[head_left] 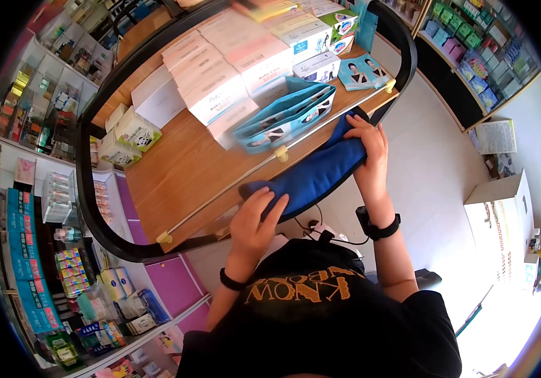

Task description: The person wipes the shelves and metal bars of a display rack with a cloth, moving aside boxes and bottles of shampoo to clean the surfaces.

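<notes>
A blue cloth with a dark edge [321, 173] is stretched, folded lengthwise, between my two hands in front of the wooden shelf. My left hand [254, 217] grips its near-left end, fingers bent over the top. At the other end my right hand [371, 151] holds it, with the thumb side hidden behind the fabric. Just beyond the cloth, an open teal paper bag [283, 120] with printed portraits stands on the shelf, behind a thin clear front strip [220, 200] with cream clips.
Stacked white and pink boxes [214, 88] fill the back of the wooden shelf [163, 179]. Panda-print packs [137, 129] stand at its left, a teal portrait packet [363, 72] at its right. A black rounded frame [83, 170] surrounds it. Stocked shelves [62, 271] line the left.
</notes>
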Demonstrator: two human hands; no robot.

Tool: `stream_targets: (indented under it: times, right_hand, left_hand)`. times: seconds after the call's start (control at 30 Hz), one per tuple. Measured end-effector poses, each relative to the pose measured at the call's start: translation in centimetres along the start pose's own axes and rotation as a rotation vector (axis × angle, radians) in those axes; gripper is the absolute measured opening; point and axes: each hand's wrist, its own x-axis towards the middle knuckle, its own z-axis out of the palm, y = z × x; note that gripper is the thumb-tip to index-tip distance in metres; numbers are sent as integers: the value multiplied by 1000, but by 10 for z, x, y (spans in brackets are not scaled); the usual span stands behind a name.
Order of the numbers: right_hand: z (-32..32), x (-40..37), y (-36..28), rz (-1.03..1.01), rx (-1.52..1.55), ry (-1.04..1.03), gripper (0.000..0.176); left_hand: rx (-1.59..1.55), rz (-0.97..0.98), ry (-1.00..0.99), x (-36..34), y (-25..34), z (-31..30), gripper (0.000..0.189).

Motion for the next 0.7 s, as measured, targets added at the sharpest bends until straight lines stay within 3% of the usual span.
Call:
stream_targets:
  times: [0.2, 0.4, 0.6, 0.7]
  right_hand:
    - [0, -9, -14, 12, 124, -48, 30]
    - [18, -25, -63, -78, 249, -248, 34]
    - [21, -29, -98, -132, 221, -190, 36]
    - [17, -40, -111, -232, 319, -396, 42]
  left_hand:
    - [70, -34, -2, -21, -2, -15, 38]
    - [134, -130, 63, -60, -12, -45, 44]
    - [260, -278, 141, -87, -16, -71, 59]
    - [361, -400, 252, -98, -16, -74, 56]
